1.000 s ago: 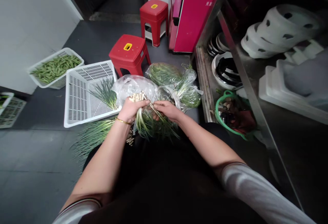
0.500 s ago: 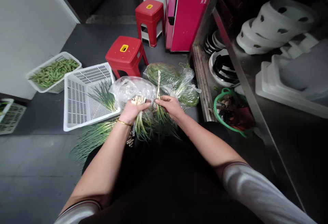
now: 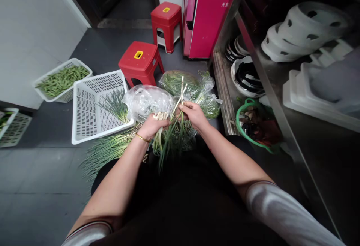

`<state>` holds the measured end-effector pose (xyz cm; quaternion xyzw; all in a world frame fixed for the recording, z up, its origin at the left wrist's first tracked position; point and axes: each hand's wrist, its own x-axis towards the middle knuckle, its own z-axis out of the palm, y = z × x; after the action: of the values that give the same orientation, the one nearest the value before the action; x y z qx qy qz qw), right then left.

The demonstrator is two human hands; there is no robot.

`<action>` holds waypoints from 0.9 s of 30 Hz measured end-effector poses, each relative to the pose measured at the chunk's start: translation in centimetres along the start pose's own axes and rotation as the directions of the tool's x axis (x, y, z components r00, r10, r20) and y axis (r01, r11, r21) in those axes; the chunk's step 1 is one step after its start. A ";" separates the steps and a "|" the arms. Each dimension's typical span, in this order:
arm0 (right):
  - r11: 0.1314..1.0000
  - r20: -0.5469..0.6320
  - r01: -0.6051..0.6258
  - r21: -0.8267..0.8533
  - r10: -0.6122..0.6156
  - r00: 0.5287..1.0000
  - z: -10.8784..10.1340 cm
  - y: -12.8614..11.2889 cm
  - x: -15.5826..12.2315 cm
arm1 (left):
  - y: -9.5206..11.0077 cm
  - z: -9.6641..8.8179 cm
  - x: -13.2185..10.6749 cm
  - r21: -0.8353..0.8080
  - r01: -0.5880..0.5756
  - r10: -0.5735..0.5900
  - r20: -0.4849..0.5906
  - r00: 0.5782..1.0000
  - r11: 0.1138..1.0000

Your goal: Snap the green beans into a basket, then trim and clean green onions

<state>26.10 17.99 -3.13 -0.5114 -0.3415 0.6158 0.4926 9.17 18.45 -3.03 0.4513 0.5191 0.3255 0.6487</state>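
Observation:
My left hand (image 3: 154, 126) is closed round a bunch of scallions (image 3: 161, 116), white ends up and green leaves hanging below. Close beside it, my right hand (image 3: 194, 114) pinches a few scallions (image 3: 182, 90) whose pale stems stick up and cross. Behind both hands lie a clear plastic bag (image 3: 147, 98) and bagged greens (image 3: 180, 81). More scallions (image 3: 112, 148) lie on the floor by my left forearm. A white basket (image 3: 84, 107) on the left holds a small bundle of scallions (image 3: 115, 107). The fingertips of my left hand are partly hidden by leaves.
Two red stools (image 3: 139, 60) stand ahead, near a pink cabinet (image 3: 209, 21). At far left is a basket of green bean pods (image 3: 63, 80). To the right are a metal shelf (image 3: 270, 84) with white containers and a green basket (image 3: 239, 120) of scraps.
My right hand's stems have gone from one upright cluster to separate crossing stalks. My left hand has shifted slightly right and down, with its bunch tilted. The view has moved slightly.

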 end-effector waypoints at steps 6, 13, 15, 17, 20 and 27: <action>0.998 -0.021 0.035 0.057 -0.034 0.999 0.3 0.1 -0.2 | 0.0 0.1 -0.1 -0.024 -0.007 0.007 -0.003 1.000 1.000; 0.913 -0.273 0.365 0.183 -0.310 0.911 -4.0 -4.1 0.2 | -0.1 -0.6 0.3 0.142 -0.013 0.023 -0.065 0.998 0.990; 0.860 -0.406 0.488 0.149 -0.397 0.823 -5.9 -6.0 0.1 | 0.1 -0.7 0.3 0.171 -0.011 0.021 -0.054 0.998 0.985; 0.859 -0.465 0.511 0.036 -0.438 0.769 -6.5 -6.6 -0.2 | 0.1 -0.7 0.2 0.181 -0.026 0.031 -0.030 0.999 0.983; 0.914 -0.211 0.318 -0.253 -0.373 0.903 -4.1 -4.5 -0.6 | 0.0 -0.5 0.2 0.203 -0.052 0.057 -0.020 0.998 0.978; 0.697 0.225 0.326 -0.639 -0.235 0.945 0.6 0.4 -0.4 | -0.3 -0.9 0.5 0.334 -0.061 0.055 0.026 0.998 0.941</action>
<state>25.45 17.56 -3.30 -0.5554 -0.6435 0.4007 0.3420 8.42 18.95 -3.57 0.5727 0.5482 0.2480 0.5568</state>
